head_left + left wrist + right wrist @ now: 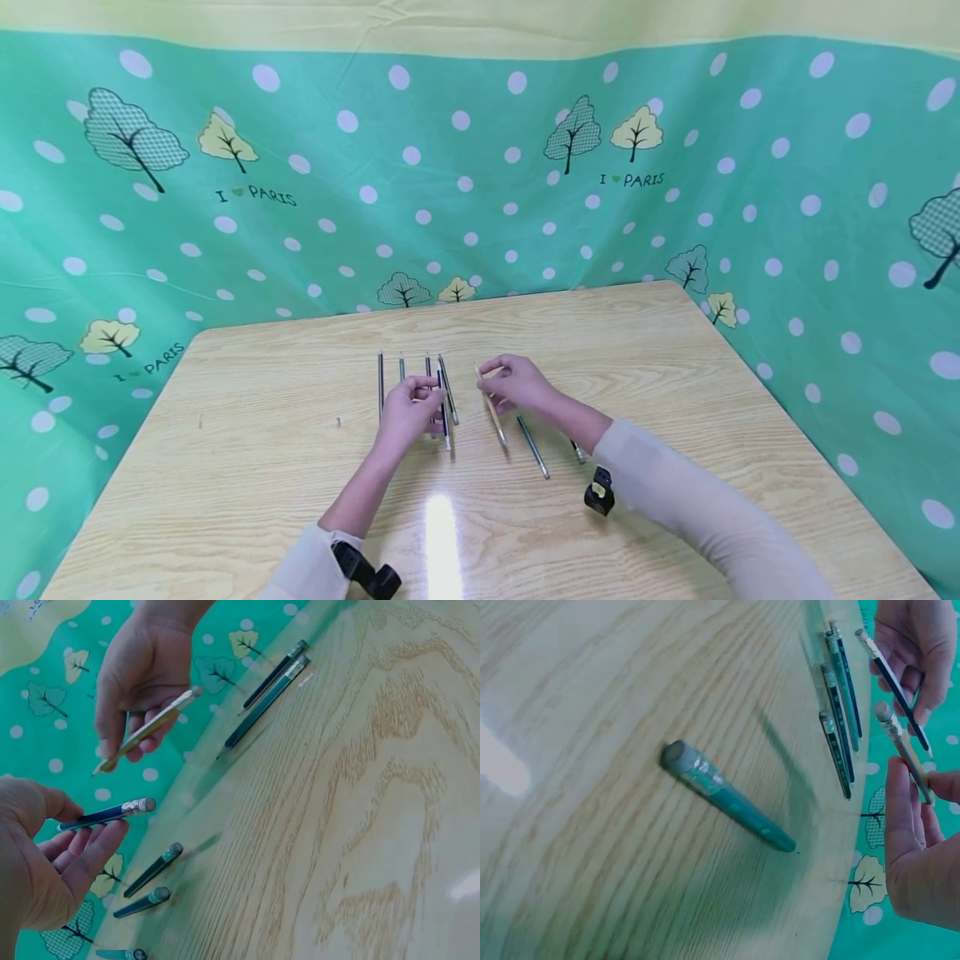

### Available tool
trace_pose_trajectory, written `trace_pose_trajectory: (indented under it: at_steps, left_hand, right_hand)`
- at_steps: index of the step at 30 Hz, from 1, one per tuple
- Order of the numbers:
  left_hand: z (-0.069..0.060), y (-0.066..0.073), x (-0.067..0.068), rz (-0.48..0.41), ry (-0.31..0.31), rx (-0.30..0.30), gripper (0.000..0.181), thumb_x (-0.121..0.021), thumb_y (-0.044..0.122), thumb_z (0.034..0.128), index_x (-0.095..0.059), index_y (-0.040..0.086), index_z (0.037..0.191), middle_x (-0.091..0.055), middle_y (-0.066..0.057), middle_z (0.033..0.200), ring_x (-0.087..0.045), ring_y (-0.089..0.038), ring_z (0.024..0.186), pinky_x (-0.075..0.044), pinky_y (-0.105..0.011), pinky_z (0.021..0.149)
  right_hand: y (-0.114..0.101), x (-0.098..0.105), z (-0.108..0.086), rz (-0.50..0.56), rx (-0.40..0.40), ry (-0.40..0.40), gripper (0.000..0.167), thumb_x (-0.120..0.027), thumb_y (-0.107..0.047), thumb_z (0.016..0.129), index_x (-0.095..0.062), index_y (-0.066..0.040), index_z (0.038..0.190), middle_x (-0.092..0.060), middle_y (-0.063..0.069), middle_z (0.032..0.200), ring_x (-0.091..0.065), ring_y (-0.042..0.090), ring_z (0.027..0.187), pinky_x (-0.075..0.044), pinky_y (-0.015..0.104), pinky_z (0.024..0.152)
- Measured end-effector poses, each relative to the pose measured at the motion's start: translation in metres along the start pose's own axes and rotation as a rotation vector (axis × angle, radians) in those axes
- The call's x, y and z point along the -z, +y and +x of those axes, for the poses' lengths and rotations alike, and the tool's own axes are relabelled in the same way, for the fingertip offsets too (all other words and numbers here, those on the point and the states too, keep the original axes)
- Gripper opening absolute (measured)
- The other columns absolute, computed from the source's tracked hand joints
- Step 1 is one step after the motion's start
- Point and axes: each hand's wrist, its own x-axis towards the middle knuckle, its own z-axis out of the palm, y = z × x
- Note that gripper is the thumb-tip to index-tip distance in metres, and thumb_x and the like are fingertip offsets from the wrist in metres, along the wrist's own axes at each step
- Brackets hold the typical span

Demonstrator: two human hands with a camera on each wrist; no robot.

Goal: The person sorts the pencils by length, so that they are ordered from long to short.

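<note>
Left hand: angled forward from the lower left, its thumb and fingertips pinching a dark blue pencil above the table, eraser end toward the person.
Right hand: turned inward, its forearm slanting from the lower right; thumb and fingers pinched a yellow pencil, also raised, eraser end nearer the person.
Gap: the hands faced each other, near but apart.
Left-side pencils: four lay around and beyond the left hand.
Right-side pencils: two lay near the right forearm, one partly hidden beneath it.
</note>
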Motion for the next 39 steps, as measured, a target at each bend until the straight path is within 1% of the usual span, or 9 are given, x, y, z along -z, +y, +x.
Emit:
trace_pose_trajectory:
  at_steps: [6, 10, 14, 17, 21, 24, 28, 34, 39]
  left_hand:
    - [0.001, -0.001, -0.003, -0.007, 0.005, -0.008, 0.032, -0.065, 0.015, 0.0860, -0.058, 0.005, 0.116, -0.054, -0.008, 0.094, -0.062, -0.017, 0.070, -0.060, -0.040, 0.065]
    - [0.001, 0.001, -0.004, -0.017, 0.002, -0.009, 0.032, -0.064, 0.015, 0.0865, -0.057, 0.005, 0.117, -0.053, -0.008, 0.095, -0.062, -0.017, 0.070, -0.060, -0.041, 0.065]
    - [0.001, 0.001, -0.005, -0.030, -0.002, -0.009, 0.034, -0.065, 0.015, 0.0860, -0.057, 0.005, 0.117, -0.054, -0.008, 0.096, -0.062, -0.017, 0.071, -0.060, -0.041, 0.066]
    - [0.001, 0.002, -0.006, -0.043, -0.003, -0.005, 0.034, -0.065, 0.015, 0.0860, -0.057, 0.005, 0.117, -0.055, -0.008, 0.095, -0.062, -0.017, 0.070, -0.060, -0.041, 0.065]
    - [0.002, 0.001, -0.008, -0.056, -0.010, -0.007, 0.033, -0.064, 0.015, 0.0872, -0.057, 0.005, 0.118, -0.055, -0.008, 0.095, -0.062, -0.016, 0.069, -0.060, -0.040, 0.066]
    - [0.003, 0.002, -0.008, -0.059, -0.012, -0.006, 0.034, -0.064, 0.015, 0.0874, -0.056, 0.004, 0.118, -0.055, -0.008, 0.096, -0.062, -0.015, 0.069, -0.060, -0.040, 0.066]
    - [0.003, 0.002, -0.008, -0.069, -0.007, 0.000, 0.035, -0.065, 0.015, 0.0871, -0.056, 0.004, 0.119, -0.054, -0.008, 0.096, -0.062, -0.015, 0.068, -0.060, -0.038, 0.064]
    - [0.004, 0.000, -0.007, -0.085, -0.002, -0.006, 0.033, -0.063, 0.015, 0.0879, -0.056, 0.003, 0.118, -0.054, -0.007, 0.094, -0.062, -0.014, 0.067, -0.060, -0.040, 0.065]
    - [0.003, 0.002, -0.006, -0.097, -0.007, -0.004, 0.034, -0.063, 0.016, 0.0883, -0.055, 0.003, 0.119, -0.054, -0.006, 0.095, -0.062, -0.014, 0.068, -0.059, -0.045, 0.070]
  right_hand:
    - [-0.003, -0.004, 0.004, 0.033, 0.008, 0.009, 0.033, -0.064, -0.009, 0.087, -0.055, -0.002, 0.117, -0.067, 0.016, 0.091, -0.062, 0.014, 0.061, -0.057, 0.025, 0.054]
    - [-0.005, -0.005, 0.005, 0.054, 0.004, 0.021, 0.033, -0.064, -0.010, 0.087, -0.055, -0.004, 0.118, -0.066, 0.022, 0.101, -0.063, 0.015, 0.063, -0.058, 0.027, 0.057]
    - [-0.007, -0.007, 0.005, 0.060, 0.007, 0.045, 0.033, -0.066, -0.012, 0.086, -0.056, -0.005, 0.116, -0.067, 0.019, 0.097, -0.065, 0.018, 0.065, -0.060, 0.034, 0.062]
    - [-0.009, -0.009, 0.005, 0.070, 0.013, 0.048, 0.035, -0.066, -0.011, 0.085, -0.056, -0.003, 0.118, -0.068, 0.013, 0.090, -0.068, 0.028, 0.071, -0.060, 0.040, 0.067]
    - [-0.020, -0.010, -0.006, 0.078, 0.018, 0.050, 0.034, -0.065, -0.009, 0.086, -0.055, 0.000, 0.118, -0.067, 0.010, 0.084, -0.067, 0.036, 0.078, -0.059, 0.044, 0.071]
    - [-0.017, -0.012, -0.004, 0.088, 0.026, 0.059, 0.032, -0.065, -0.009, 0.086, -0.056, -0.002, 0.115, -0.067, 0.018, 0.091, -0.067, 0.030, 0.070, -0.060, 0.038, 0.066]
    - [-0.004, -0.013, 0.009, 0.104, 0.024, 0.064, 0.031, -0.066, -0.011, 0.085, -0.057, -0.006, 0.114, -0.064, 0.024, 0.104, -0.066, 0.017, 0.065, -0.060, 0.032, 0.061]
    - [-0.010, -0.011, 0.005, 0.112, 0.006, 0.054, 0.034, -0.066, -0.010, 0.084, -0.057, -0.003, 0.116, -0.066, 0.011, 0.090, -0.068, 0.025, 0.070, -0.060, 0.039, 0.067]
    - [-0.024, -0.009, -0.009, 0.095, 0.010, 0.039, 0.034, -0.064, -0.008, 0.086, -0.055, 0.000, 0.117, -0.065, 0.006, 0.083, -0.067, 0.035, 0.080, -0.060, 0.041, 0.070]
